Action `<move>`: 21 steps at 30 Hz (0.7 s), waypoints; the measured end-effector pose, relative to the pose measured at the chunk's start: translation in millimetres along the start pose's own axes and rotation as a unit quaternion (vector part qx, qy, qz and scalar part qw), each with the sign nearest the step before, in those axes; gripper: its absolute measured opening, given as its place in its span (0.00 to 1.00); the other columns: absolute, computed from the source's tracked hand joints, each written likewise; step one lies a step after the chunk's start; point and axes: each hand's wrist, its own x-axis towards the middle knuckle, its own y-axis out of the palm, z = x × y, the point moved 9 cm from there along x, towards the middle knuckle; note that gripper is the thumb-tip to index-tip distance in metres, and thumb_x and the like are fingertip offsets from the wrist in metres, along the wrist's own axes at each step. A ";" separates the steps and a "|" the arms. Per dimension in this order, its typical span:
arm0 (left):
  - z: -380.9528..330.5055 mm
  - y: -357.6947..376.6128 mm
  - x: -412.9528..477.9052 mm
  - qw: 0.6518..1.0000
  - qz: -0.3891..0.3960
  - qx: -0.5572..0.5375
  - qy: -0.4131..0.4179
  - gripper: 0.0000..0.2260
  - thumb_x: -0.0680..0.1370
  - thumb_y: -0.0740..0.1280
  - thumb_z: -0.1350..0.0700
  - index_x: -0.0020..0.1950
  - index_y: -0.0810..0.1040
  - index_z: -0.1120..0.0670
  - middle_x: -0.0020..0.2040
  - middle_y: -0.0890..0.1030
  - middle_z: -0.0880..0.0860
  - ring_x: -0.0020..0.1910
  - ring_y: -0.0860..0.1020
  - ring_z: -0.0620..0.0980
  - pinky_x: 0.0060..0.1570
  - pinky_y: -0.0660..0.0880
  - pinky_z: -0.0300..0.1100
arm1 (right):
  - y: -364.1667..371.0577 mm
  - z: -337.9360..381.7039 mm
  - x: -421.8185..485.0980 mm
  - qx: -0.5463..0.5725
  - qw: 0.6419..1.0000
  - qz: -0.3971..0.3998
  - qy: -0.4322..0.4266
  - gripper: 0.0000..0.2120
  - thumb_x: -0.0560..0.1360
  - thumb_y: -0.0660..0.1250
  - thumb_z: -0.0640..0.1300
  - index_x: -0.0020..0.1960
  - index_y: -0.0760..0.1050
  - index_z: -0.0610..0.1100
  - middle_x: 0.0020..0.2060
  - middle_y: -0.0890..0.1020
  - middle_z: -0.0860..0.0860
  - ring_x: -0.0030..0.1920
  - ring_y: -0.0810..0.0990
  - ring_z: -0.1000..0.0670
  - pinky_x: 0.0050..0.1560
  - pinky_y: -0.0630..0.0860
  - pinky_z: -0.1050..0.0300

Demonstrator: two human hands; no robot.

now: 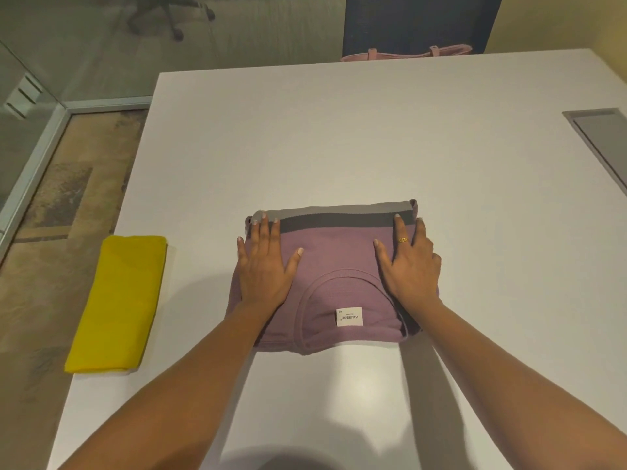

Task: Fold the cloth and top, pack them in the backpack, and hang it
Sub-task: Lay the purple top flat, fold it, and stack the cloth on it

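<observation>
A mauve top [334, 256] with grey bands along its far edge lies folded into a rectangle in the middle of the white table [339, 137], neckline and white label towards me. My left hand [263, 262] lies flat on its left side, fingers straight and spread. My right hand [409, 262], with a ring on one finger, lies flat on its right side. A yellow cloth [118, 303] sits folded into a long strip near the table's left edge. A pink bag [407, 54], only its top showing, stands behind the far table edge.
A grey recessed panel [600, 140] is set into the table at the right. Left of the table are patterned carpet and a glass partition with a metal frame [37, 164]. An office chair base [169, 15] shows beyond the glass.
</observation>
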 end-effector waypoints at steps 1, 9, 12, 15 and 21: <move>-5.9 -1.0 -3.5 1.000 -0.002 -0.006 0.003 0.38 0.73 0.38 0.34 0.77 0.51 0.56 0.78 0.50 0.55 0.77 0.47 0.52 0.70 0.37 0.49 | -1.5 -2.8 -2.0 0.001 1.000 0.003 0.009 0.30 0.78 0.50 0.61 0.76 0.52 0.50 0.74 0.58 0.42 0.69 0.63 0.40 0.63 0.65 0.42; -55.6 10.0 -34.3 0.996 0.029 -0.007 0.086 0.36 0.75 0.36 0.33 0.76 0.52 0.52 0.77 0.50 0.54 0.76 0.49 0.54 0.70 0.38 0.55 | -14.2 -14.1 -9.9 0.085 0.995 0.011 0.058 0.30 0.78 0.58 0.55 0.75 0.52 0.46 0.59 0.74 0.40 0.58 0.72 0.38 0.52 0.72 0.45; -59.0 17.3 -40.2 0.995 0.050 0.004 0.091 0.37 0.73 0.33 0.32 0.77 0.51 0.50 0.77 0.49 0.53 0.76 0.48 0.54 0.68 0.36 0.56 | -14.4 -21.1 -8.5 0.151 0.983 0.027 0.100 0.33 0.76 0.63 0.53 0.74 0.54 0.43 0.61 0.75 0.40 0.59 0.75 0.37 0.53 0.73 0.45; -58.3 20.5 -40.3 0.994 0.061 0.012 0.091 0.39 0.70 0.30 0.31 0.77 0.47 0.49 0.78 0.44 0.52 0.77 0.44 0.54 0.67 0.33 0.55 | -14.3 -25.6 -8.2 0.194 0.968 0.065 0.146 0.32 0.75 0.66 0.50 0.72 0.57 0.40 0.62 0.75 0.40 0.60 0.75 0.38 0.55 0.73 0.46; -58.1 21.9 -37.2 0.992 0.100 0.009 0.081 0.37 0.73 0.35 0.31 0.77 0.44 0.48 0.78 0.41 0.51 0.77 0.41 0.52 0.70 0.35 0.53 | -42.1 1.4 -2.5 0.221 0.962 0.099 0.126 0.27 0.73 0.67 0.46 0.68 0.64 0.40 0.60 0.76 0.42 0.57 0.76 0.40 0.54 0.73 0.49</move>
